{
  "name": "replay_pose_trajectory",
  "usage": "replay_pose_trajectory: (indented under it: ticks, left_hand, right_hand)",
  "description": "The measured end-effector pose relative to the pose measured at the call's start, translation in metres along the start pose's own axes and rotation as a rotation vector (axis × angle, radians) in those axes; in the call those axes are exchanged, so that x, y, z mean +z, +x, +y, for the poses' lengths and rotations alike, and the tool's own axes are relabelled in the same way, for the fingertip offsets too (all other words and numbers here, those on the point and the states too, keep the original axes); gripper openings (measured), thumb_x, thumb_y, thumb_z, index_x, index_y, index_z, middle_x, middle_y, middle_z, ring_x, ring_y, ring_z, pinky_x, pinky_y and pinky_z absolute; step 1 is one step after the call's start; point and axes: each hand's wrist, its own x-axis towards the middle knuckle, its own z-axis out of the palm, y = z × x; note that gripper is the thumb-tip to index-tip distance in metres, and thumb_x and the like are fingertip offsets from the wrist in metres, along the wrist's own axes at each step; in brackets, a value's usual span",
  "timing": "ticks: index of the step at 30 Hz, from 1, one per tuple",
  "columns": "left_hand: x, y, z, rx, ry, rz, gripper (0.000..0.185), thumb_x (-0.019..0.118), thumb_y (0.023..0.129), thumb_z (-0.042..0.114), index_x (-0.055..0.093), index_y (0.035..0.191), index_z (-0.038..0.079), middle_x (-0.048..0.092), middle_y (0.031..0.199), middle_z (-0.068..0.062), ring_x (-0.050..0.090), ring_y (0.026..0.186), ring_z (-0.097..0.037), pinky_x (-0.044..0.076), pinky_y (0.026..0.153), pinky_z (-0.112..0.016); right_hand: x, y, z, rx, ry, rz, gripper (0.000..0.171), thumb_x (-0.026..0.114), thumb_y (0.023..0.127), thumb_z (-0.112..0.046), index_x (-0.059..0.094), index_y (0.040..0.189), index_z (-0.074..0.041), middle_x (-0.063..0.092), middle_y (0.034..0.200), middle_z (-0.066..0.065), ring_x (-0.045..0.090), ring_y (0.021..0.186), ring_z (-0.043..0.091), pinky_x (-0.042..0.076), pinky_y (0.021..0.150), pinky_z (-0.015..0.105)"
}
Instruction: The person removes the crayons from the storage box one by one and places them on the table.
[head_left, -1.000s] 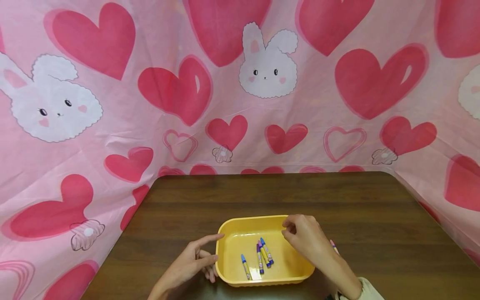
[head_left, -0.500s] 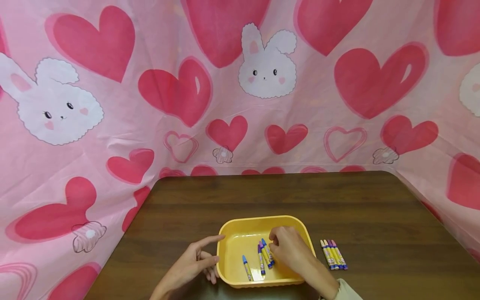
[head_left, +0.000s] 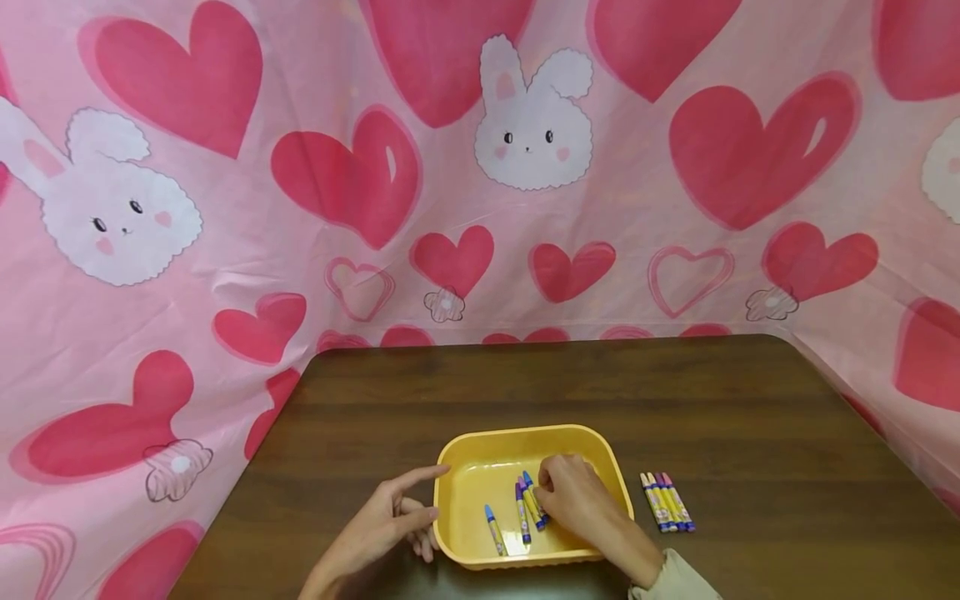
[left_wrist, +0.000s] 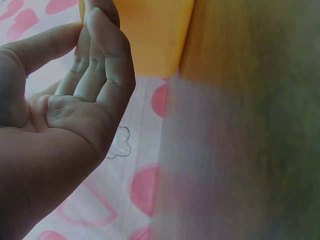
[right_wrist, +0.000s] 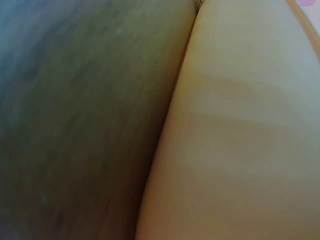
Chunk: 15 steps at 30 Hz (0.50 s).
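Pink heart-print cloth backs my dark table [head_left: 720, 400]. From the head view, my right hand [head_left: 573, 500] curls onto crayons [head_left: 529, 502] inside the yellow tray [head_left: 525, 437]; my left hand [head_left: 382, 525] rests relaxed against its edge. At the left wrist, straight fingers [left_wrist: 95, 60] touch the tray [left_wrist: 150, 35]. At the right wrist I see only tray wall.

Left hand [head_left: 390, 521] lies relaxed, forefinger extended; right hand [head_left: 573, 500] has curled fingers.

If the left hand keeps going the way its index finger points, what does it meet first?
The left hand points right, at the yellow tray. Its index fingertip already looks to be at the tray's left rim, so the rim comes first, though depth is unclear.
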Motion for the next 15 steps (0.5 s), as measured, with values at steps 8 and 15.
replay_pose_trajectory:
  ticks: [8, 15]
  left_hand:
    - [-0.0009, -0.0024, 0.0027, 0.012, 0.006, 0.004, 0.056, 0.056, 0.100, 0.004, 0.033, 0.151, -0.005, 0.070, 0.076, -0.026, 0.069, 0.061, -0.017, 0.060, 0.060, -0.047]
    - [0.0009, -0.0016, 0.0036, 0.014, -0.006, 0.000, 0.056, 0.056, 0.101, 0.005, 0.032, 0.151, -0.004, 0.070, 0.077, -0.026, 0.069, 0.062, -0.018, 0.060, 0.062, -0.050]
  right_hand:
    - [0.0040, -0.0009, -0.0019, -0.022, 0.028, -0.021, 0.017, 0.071, 0.069, -0.001, 0.059, 0.065, -0.014, 0.050, 0.061, -0.008, 0.045, 0.055, 0.007, 0.039, 0.048, 0.022]
    - [0.0049, -0.0028, -0.0005, -0.011, -0.011, -0.037, 0.018, 0.071, 0.063, -0.003, 0.057, 0.066, -0.014, 0.046, 0.061, -0.008, 0.043, 0.057, 0.009, 0.037, 0.049, 0.024]
